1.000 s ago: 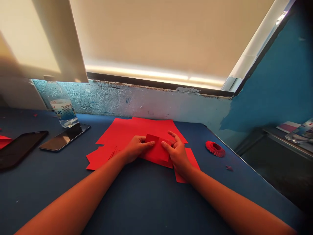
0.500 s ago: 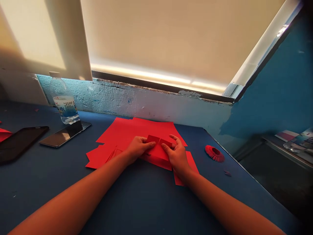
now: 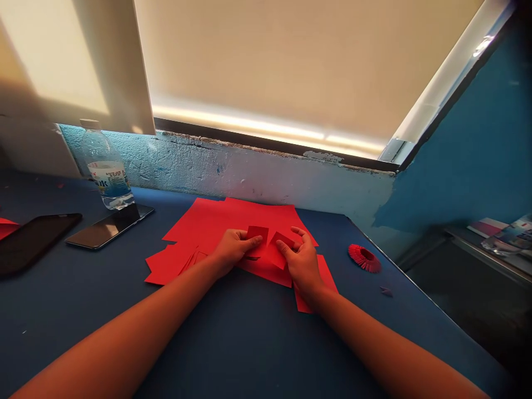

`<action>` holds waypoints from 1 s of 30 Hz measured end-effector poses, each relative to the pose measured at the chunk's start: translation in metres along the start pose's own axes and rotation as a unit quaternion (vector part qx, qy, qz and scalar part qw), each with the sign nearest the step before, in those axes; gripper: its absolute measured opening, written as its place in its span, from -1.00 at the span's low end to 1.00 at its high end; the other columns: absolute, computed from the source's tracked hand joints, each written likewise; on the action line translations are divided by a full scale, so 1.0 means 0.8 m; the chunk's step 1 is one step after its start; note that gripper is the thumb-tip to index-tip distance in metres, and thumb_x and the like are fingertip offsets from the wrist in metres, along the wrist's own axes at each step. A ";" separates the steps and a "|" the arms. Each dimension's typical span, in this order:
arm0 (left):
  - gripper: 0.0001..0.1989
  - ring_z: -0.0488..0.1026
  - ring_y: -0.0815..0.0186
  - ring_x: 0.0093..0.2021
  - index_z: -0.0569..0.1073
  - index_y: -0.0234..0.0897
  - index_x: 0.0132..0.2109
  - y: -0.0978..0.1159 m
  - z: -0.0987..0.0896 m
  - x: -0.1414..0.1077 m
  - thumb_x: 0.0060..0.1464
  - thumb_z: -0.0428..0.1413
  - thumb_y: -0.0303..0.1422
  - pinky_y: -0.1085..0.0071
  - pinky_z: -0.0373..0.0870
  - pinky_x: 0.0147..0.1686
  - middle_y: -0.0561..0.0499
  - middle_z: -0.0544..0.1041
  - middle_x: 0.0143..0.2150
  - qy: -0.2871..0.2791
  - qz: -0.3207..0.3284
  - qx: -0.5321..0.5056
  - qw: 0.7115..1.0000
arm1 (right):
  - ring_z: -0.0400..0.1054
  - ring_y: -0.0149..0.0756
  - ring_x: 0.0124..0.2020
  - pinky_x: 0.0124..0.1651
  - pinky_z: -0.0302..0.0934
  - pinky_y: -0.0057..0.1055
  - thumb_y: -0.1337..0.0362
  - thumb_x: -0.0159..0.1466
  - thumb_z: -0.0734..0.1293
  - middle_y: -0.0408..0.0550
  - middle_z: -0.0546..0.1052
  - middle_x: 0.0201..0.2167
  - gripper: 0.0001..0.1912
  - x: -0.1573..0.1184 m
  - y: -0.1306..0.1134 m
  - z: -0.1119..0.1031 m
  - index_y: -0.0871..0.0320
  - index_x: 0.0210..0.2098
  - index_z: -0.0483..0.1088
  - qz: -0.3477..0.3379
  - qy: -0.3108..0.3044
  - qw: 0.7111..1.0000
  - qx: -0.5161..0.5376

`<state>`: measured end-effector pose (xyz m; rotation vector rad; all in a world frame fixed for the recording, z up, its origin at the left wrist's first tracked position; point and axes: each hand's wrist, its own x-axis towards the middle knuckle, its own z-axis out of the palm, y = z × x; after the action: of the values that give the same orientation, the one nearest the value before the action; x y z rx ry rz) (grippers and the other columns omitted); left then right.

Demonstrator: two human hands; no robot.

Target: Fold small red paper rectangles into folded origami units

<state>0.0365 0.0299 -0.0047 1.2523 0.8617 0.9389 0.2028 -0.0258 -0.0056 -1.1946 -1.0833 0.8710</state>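
My left hand [image 3: 233, 249] pinches a small red paper piece [image 3: 257, 233] between thumb and fingers. Another small red piece [image 3: 277, 255] is held by my right hand [image 3: 302, 260], its thumb on top and one finger raised. A narrow V-shaped gap parts the two pieces near their upper edges; whether they join lower down I cannot tell. Both hands are over large red paper sheets [image 3: 233, 213] spread on the blue table [image 3: 233, 343]. More red sheets [image 3: 164, 266] lie to the left, partly under my left forearm, and one [image 3: 326, 274] shows beside my right wrist.
On the left stand a water bottle [image 3: 110, 180], with a phone [image 3: 110, 227] and a black case or tray [image 3: 35, 244] lying near it. A fringed red paper ring [image 3: 364, 259] and a small scrap [image 3: 386, 291] lie at the right. The wall borders the table's back.
The slit between the two small red paper pieces has widened into a V. The piece in my right hand has tilted away from the left one; both hands stay almost in place.
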 end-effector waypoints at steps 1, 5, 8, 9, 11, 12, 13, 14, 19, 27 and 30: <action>-0.64 0.47 0.30 -0.43 0.53 -0.41 -0.32 0.000 0.000 0.000 -0.18 0.27 -0.17 0.43 0.39 -0.44 -0.06 0.56 -0.39 0.002 0.002 -0.003 1.000 | 0.46 -0.18 -0.38 -0.40 0.34 -0.32 0.08 0.10 0.37 -0.08 0.53 -0.36 -0.40 0.001 0.003 0.000 0.04 0.07 0.13 -0.005 0.005 1.000 0.000; -0.64 0.47 0.29 -0.42 0.53 -0.41 -0.31 0.001 0.000 -0.001 -0.18 0.27 -0.17 0.42 0.39 -0.43 -0.06 0.57 -0.39 -0.003 0.002 -0.012 1.000 | 0.46 -0.16 -0.37 -0.39 0.34 -0.30 0.07 0.09 0.37 -0.06 0.53 -0.34 -0.40 0.002 0.007 0.000 0.02 0.07 0.13 -0.005 0.009 1.000 0.001; -0.64 0.46 0.30 -0.43 0.53 -0.41 -0.32 0.002 -0.001 -0.001 -0.19 0.28 -0.17 0.41 0.39 -0.41 -0.05 0.56 -0.40 -0.004 0.011 -0.029 1.000 | 0.47 -0.15 -0.35 -0.34 0.36 -0.25 0.07 0.10 0.37 -0.06 0.54 -0.33 -0.32 -0.001 -0.002 0.002 0.01 0.13 0.04 0.020 -0.012 0.999 0.026; -0.64 0.46 0.31 -0.43 0.53 -0.40 -0.32 0.001 -0.001 -0.001 -0.19 0.28 -0.17 0.40 0.39 -0.39 -0.04 0.56 -0.40 -0.005 0.014 -0.040 0.999 | 0.47 -0.15 -0.33 -0.30 0.36 -0.23 0.08 0.10 0.38 -0.06 0.54 -0.32 -0.28 -0.003 -0.006 0.002 0.02 0.15 0.00 0.028 -0.026 0.999 0.034; -0.62 0.46 0.30 -0.41 0.53 -0.39 -0.30 0.000 -0.002 -0.001 -0.19 0.28 -0.15 0.38 0.40 -0.35 -0.04 0.55 -0.38 -0.004 0.024 -0.057 0.998 | 0.47 -0.14 -0.28 -0.24 0.36 -0.22 0.10 0.08 0.40 -0.05 0.54 -0.31 -0.21 -0.005 -0.014 0.003 0.02 0.19 -0.06 0.041 -0.054 0.997 0.039; -0.61 0.45 0.30 -0.40 0.52 -0.39 -0.29 -0.001 -0.002 -0.001 -0.18 0.27 -0.14 0.37 0.41 -0.35 -0.04 0.55 -0.37 -0.004 0.032 -0.059 0.998 | 0.47 -0.14 -0.27 -0.22 0.35 -0.21 0.12 0.07 0.41 -0.05 0.54 -0.31 -0.17 -0.006 -0.017 0.003 0.02 0.21 -0.08 0.046 -0.064 0.996 0.037; -0.61 0.45 0.31 -0.40 0.52 -0.38 -0.28 -0.001 -0.001 0.000 -0.18 0.27 -0.14 0.37 0.41 -0.35 -0.03 0.54 -0.36 -0.003 0.040 -0.057 0.998 | 0.47 -0.13 -0.26 -0.21 0.35 -0.20 0.14 0.05 0.42 -0.05 0.54 -0.31 -0.13 -0.007 -0.019 0.002 0.02 0.22 -0.10 0.049 -0.069 0.996 0.035; -0.61 0.44 0.32 -0.41 0.52 -0.37 -0.27 -0.002 -0.001 0.000 -0.17 0.26 -0.13 0.37 0.41 -0.35 -0.03 0.54 -0.36 -0.003 0.046 -0.054 0.997 | 0.47 -0.13 -0.25 -0.20 0.35 -0.19 0.17 0.04 0.44 -0.05 0.54 -0.29 -0.09 -0.007 -0.020 0.002 0.01 0.23 -0.13 0.051 -0.073 0.995 0.037; -0.61 0.41 0.37 -0.46 0.48 -0.36 -0.28 -0.002 -0.003 0.001 -0.10 0.20 -0.09 0.45 0.36 -0.47 0.00 0.49 -0.39 -0.006 0.065 -0.027 0.998 | 0.44 -0.12 -0.15 -0.13 0.34 -0.14 0.29 0.02 0.45 -0.04 0.53 -0.17 0.05 -0.004 -0.011 0.000 -0.07 0.28 -0.30 0.042 -0.094 0.990 0.099; -0.69 0.35 0.39 -0.49 0.45 -0.37 -0.37 0.009 -0.009 -0.006 -0.16 0.25 -0.20 0.50 0.28 -0.50 0.02 0.42 -0.49 -0.076 0.055 0.050 0.994 | 0.48 -0.12 -0.31 -0.25 0.36 -0.14 0.18 0.06 0.42 -0.09 0.55 -0.31 0.02 -0.003 -0.002 0.002 -0.09 0.29 -0.31 0.043 -0.083 0.990 0.106; -0.69 0.37 0.37 -0.47 0.46 -0.37 -0.35 0.008 -0.009 -0.007 -0.15 0.24 -0.19 0.48 0.29 -0.47 0.00 0.44 -0.47 -0.070 0.064 0.046 0.994 | 0.47 -0.15 -0.35 -0.30 0.35 -0.21 0.16 0.05 0.42 -0.11 0.53 -0.41 -0.02 -0.005 -0.005 0.002 -0.03 0.29 -0.24 0.040 -0.082 0.995 0.043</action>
<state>0.0270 0.0283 0.0010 1.4488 0.7274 0.9092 0.2003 -0.0297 -0.0026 -1.1150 -1.1246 1.0824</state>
